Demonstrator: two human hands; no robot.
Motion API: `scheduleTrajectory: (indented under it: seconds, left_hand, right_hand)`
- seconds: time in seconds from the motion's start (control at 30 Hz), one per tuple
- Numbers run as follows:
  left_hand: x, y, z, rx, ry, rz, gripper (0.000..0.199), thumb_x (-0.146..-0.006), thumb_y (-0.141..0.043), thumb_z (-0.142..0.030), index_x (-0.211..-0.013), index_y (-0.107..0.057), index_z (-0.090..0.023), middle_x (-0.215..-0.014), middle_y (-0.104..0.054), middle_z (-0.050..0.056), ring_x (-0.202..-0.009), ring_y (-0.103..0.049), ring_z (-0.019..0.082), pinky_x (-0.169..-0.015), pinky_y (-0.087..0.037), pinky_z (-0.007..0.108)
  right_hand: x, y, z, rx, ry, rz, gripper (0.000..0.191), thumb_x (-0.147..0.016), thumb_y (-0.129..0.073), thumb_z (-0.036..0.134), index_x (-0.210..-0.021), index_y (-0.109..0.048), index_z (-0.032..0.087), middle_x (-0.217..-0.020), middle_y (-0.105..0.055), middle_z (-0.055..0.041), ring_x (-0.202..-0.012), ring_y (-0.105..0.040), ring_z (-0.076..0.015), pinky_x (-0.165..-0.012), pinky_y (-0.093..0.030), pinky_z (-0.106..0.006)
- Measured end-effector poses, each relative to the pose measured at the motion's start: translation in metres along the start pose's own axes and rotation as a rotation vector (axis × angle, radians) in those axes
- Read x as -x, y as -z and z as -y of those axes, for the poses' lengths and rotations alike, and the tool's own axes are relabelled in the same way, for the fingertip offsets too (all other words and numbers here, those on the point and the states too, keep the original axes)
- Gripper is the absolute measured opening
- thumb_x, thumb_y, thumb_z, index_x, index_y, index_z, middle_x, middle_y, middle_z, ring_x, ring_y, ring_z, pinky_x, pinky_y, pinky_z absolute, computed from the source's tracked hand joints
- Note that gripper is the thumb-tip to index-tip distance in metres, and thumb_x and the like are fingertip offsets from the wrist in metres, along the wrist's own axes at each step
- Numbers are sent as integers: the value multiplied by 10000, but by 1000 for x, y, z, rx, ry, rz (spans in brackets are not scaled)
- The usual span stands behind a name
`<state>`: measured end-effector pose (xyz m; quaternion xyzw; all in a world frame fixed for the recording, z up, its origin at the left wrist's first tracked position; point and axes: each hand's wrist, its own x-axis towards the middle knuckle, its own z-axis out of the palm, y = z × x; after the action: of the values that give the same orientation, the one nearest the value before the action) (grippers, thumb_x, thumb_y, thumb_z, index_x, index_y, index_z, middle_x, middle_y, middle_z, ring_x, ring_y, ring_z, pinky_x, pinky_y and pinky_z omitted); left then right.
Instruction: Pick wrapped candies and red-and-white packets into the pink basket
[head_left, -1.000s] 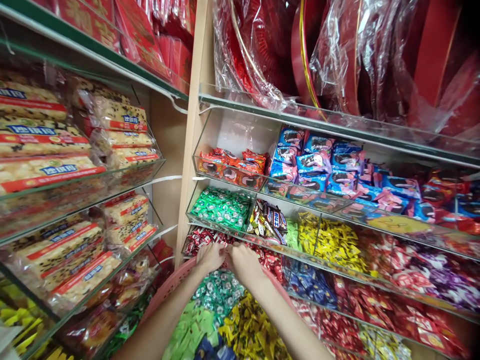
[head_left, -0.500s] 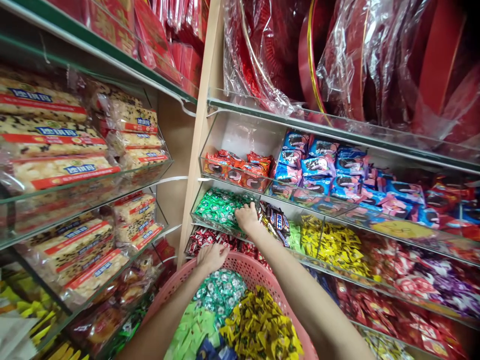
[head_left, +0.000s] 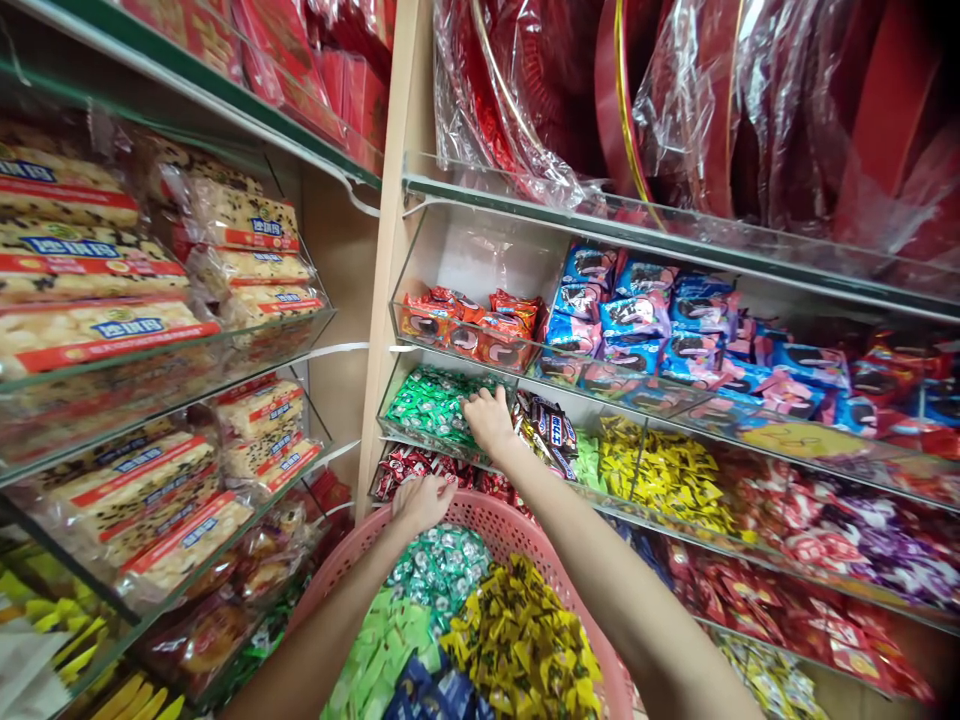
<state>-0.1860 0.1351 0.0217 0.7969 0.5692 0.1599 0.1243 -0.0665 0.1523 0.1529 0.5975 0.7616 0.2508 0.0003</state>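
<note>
Wrapped pastries stacked at left; blue packets beside red-orange packets.

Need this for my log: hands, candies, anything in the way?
Right hand at shelved green candies, grip hidden. Left hand by pink basket rim. Transparent bin front before candies.

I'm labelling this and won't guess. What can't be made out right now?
Right hand, head view: its own back hides the palm and whatever it may hold.
Left hand, head view: its own back hides the palm side.
Pink basket, head view: near side cut off by the bottom edge.
Blue packets, head view: cut off there too.
</note>
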Motion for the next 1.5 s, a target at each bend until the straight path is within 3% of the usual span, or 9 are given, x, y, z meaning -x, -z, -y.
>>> scheduleTrajectory:
  seconds: [0.3,0.47,0.53,0.63,0.77,0.93,1.17,1.33,1.5]
  left_hand:
    - [-3,-2,3,-21,-17,-22,610,-792,-156,-621,-792,-654,-268,-795,-669,63,-770,-611,225,-621,-403,281]
    - [-6,-1,7,-10,9,-3,580,-797,-178,-604,-831,-653,-273,-822,-670,64,-794,-609,226,-630,-401,278]
    - [-6,1,9,-2,8,25,536,-798,-215,-587,-863,-648,-277,-843,-668,58,-794,-607,220,-624,-398,269]
    - [-6,3,11,25,9,52,474,-808,-254,-542,-844,-643,-274,-843,-667,37,-781,-606,196,-601,-386,243]
    - [-7,3,12,46,54,29,467,-824,-247,-510,-789,-640,-260,-844,-666,23,-776,-604,184,-594,-373,236]
    - [-6,3,8,33,56,29,437,-816,-284,-499,-766,-637,-247,-820,-665,23,-777,-602,175,-579,-358,226]
    - [-3,7,5,27,36,30,456,-810,-282,-521,-745,-632,-237,-783,-662,26,-751,-599,168,-558,-340,223]
    - [-2,6,6,14,29,24,460,-811,-271,-522,-746,-632,-244,-778,-660,27,-736,-598,174,-556,-344,228]
    - [-4,4,8,30,33,11,441,-803,-287,-531,-771,-631,-257,-829,-664,13,-775,-602,182,-565,-347,230]
  right_hand:
    - [2,21,-8,-200,-35,-136,188,-803,-413,121,-902,-565,175,-929,-589,-87,-926,-450,-225,-777,-304,-362]
    - [41,27,5,-788,-6,-265,126,-785,-491,211,-884,-565,182,-856,-593,-34,-817,-491,-154,-718,-363,-269]
    - [66,11,16,-1093,-18,-201,117,-770,-506,236,-846,-570,172,-767,-585,-9,-697,-503,-119,-641,-384,-233]
    - [101,-34,33,-1427,-118,23,141,-715,-554,292,-755,-572,159,-649,-564,10,-588,-489,-100,-561,-391,-217]
    - [124,-92,49,-1648,-341,198,176,-614,-609,305,-685,-540,159,-578,-533,28,-501,-464,-86,-494,-389,-218]
    - [122,-116,59,-1696,-399,267,136,-571,-591,237,-648,-505,164,-553,-505,44,-465,-504,-95,-452,-405,-219]
    - [115,-123,74,-1643,-354,284,52,-574,-537,150,-624,-524,154,-511,-506,47,-438,-516,-99,-423,-392,-202]
    - [115,-123,75,-1588,-307,281,99,-551,-508,83,-616,-536,152,-524,-548,43,-471,-539,-101,-474,-413,-199]
    - [127,-119,70,-1506,-252,485,128,-542,-513,67,-622,-559,156,-485,-542,60,-449,-520,-91,-458,-387,-183]
